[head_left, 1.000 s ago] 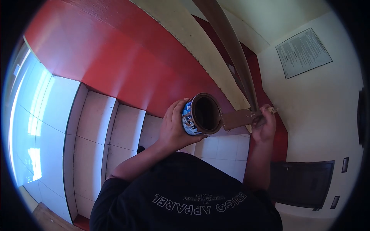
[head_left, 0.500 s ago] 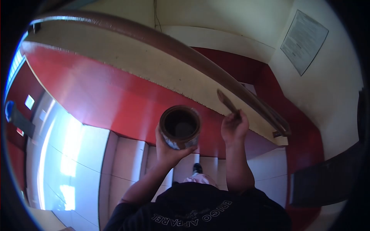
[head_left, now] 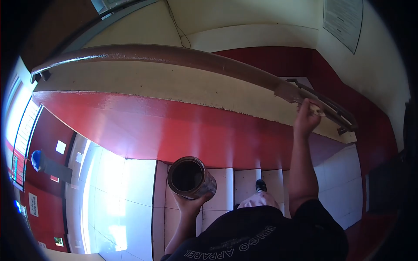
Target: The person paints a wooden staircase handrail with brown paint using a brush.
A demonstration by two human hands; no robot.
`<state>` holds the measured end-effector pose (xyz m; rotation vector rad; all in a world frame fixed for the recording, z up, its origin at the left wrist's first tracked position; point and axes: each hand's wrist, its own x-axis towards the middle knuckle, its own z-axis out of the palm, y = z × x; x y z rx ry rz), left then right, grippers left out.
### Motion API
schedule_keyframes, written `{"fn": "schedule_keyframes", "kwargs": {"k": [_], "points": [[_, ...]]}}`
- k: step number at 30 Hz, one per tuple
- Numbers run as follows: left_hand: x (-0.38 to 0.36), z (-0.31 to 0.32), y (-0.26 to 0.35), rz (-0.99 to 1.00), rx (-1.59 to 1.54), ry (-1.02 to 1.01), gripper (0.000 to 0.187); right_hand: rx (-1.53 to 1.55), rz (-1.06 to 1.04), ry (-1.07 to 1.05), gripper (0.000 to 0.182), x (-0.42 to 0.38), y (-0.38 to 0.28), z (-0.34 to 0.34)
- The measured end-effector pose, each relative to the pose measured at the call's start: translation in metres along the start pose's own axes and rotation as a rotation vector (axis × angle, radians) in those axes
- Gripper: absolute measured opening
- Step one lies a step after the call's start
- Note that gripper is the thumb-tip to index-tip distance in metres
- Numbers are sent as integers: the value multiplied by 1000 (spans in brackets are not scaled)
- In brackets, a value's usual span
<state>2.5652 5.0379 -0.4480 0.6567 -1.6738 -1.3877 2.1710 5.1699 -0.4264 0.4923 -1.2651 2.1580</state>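
My left hand [head_left: 191, 203] is wrapped round a paint can [head_left: 209, 185], its open top tilted toward me and its inside dark. Up at the right, my right hand [head_left: 306, 117] grips a paintbrush [head_left: 317, 111] by its pale, stained handle. The brush's brown head lies against the handrail [head_left: 209, 61], near the rail's right part. That rail is brown and glossy, mostly so at its left end. My fingers partly cover the brush.
Below the rail runs a low wall [head_left: 148, 124] with a cream top and red side. Tiled stairs [head_left: 217, 185] lie under me, with my shoe [head_left: 261, 185] on one step. A framed notice [head_left: 344, 21] hangs at upper right. Bright floor tiles [head_left: 104, 195] stretch left.
My right hand has moved right and up, bringing the brush from in front of the low wall onto the handrail. The can in my left hand sits lower and more tilted; the view has shifted.
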Motion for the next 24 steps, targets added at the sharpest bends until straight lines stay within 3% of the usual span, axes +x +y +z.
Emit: {"fn": "schedule_keyframes", "kwargs": {"k": [3,7,10,11,13,15,16,18,19,22,24], "points": [[2,-6,-4,28,-19,17,109,68,38,-4,4,-5,-36,33],[-5,-6,-4,36,-57,33,108,-20,-242,-205,11,-19,-65,145],[-10,-10,-3,54,-73,49,108,-280,-343,-67,14,-3,-15,102],[-11,-12,-4,64,-76,58,108,-238,-212,-41,12,4,0,65],[-9,-15,2,31,-74,28,107,-362,-144,64,12,18,24,-9],[-13,-19,0,13,-65,35,103,-608,-181,120,8,25,8,-46],[-13,-21,-6,23,-61,59,100,-638,-208,47,7,27,0,-44],[-10,-20,-7,51,-56,81,98,-686,-270,-95,7,32,-13,-12],[-9,-18,-1,66,-55,81,98,-622,-433,-178,8,30,-21,21],[-10,-14,13,122,-54,69,100,-312,-493,-290,11,24,-57,127],[-5,-8,18,158,-63,68,101,-131,-341,-307,13,22,-92,176]]}}
